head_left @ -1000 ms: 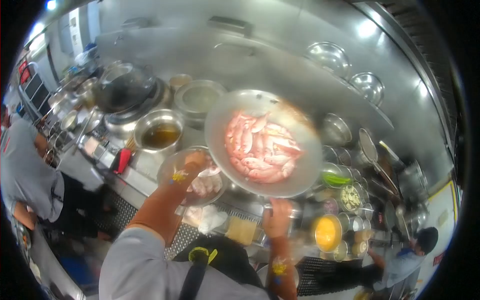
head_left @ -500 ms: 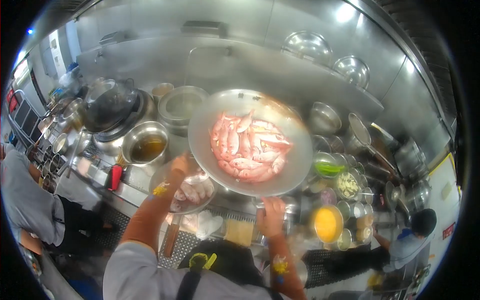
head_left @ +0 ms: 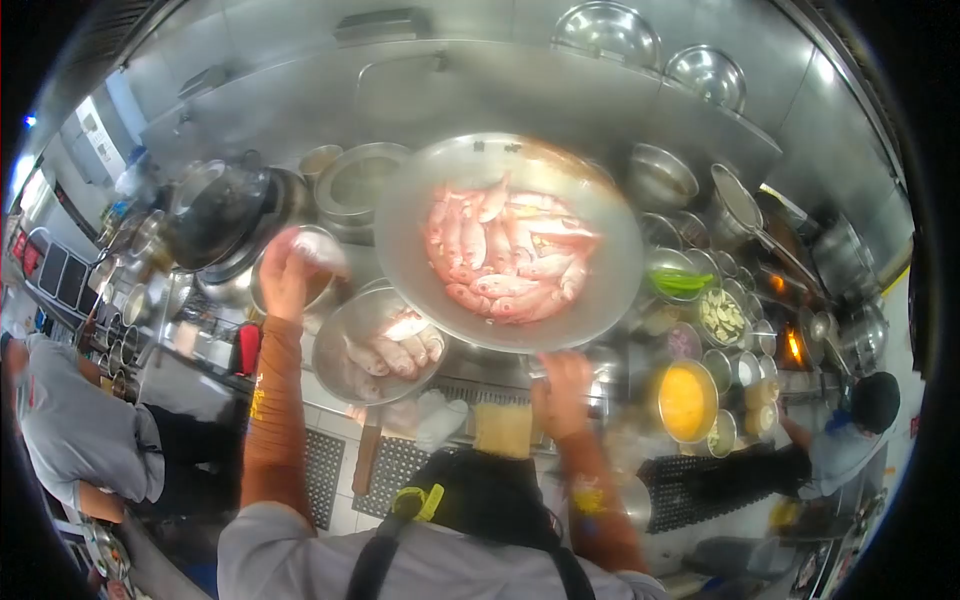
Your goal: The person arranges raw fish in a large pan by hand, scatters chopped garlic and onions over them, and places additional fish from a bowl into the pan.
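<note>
My left hand (head_left: pixel 285 275) is closed on a pale pink fish (head_left: pixel 322 250), raised over the pot (head_left: pixel 262 300) at the left. Below and right of that hand sits a steel bowl (head_left: pixel 335 375) with several more fish (head_left: pixel 400 355) in it. A large wok (head_left: pixel 600 300) takes up the middle, several pinkish-red fish (head_left: pixel 515 265) lying side by side across its bottom. At the wok's near edge, my right hand (head_left: pixel 562 395) is closed in a grip; the handle there is mostly hidden by the fingers.
Green vegetables (head_left: pixel 680 280), pale sliced pieces (head_left: pixel 720 315) and a yellow-orange liquid (head_left: pixel 688 400) fill bowls at the right. Flames (head_left: pixel 795 345) burn beyond them. A cleaver's wooden handle (head_left: pixel 367 460) lies near my body. Co-workers stand left (head_left: pixel 80 410) and right (head_left: pixel 855 445).
My left hand has moved from the fish bowl up and to the left, lifting a fish out. My right hand stays at the wok's near edge. The camera view has shifted slightly.
</note>
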Demonstrator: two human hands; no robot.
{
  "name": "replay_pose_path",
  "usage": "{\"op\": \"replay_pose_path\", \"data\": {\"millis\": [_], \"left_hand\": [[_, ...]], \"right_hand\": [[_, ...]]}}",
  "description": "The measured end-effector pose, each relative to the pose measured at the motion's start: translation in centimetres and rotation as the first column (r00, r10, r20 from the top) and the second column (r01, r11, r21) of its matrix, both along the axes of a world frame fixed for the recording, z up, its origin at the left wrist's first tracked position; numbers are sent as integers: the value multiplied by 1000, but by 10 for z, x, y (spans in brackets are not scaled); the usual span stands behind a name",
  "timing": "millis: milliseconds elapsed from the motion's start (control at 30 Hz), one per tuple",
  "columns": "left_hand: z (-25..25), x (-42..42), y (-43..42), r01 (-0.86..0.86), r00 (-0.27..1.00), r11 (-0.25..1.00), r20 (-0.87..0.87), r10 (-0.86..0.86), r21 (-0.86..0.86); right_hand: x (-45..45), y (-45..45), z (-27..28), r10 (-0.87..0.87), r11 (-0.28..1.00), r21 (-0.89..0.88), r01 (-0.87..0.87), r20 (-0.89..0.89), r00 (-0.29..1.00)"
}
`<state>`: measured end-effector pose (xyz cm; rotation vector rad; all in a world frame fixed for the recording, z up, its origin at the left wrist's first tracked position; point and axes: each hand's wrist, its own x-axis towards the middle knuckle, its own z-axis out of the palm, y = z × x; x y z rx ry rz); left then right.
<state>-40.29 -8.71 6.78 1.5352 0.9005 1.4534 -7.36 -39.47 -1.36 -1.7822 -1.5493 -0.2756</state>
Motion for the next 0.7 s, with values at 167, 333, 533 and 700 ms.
{"op": "replay_pose_path", "data": {"millis": [167,333,533,700], "left_hand": [[8,69,15,176,982,983,64,-179,47],[-22,148,55,480,873,766,143,-467,-428],[-108,201,134,452,171,868,-935,-310,-205],[-104,219,119,197,18,966,-984,-175,-168]], "right_hand": [[1,2,-1,-16,1000,-19,15,-12,1000],[1,0,1,-23,998,-59,23,-13,1000],[4,-1,-3,3,1000,-13,-3,-8,1000],[4,-1,1,-3,1000,-19,3,-15,1000]]}}
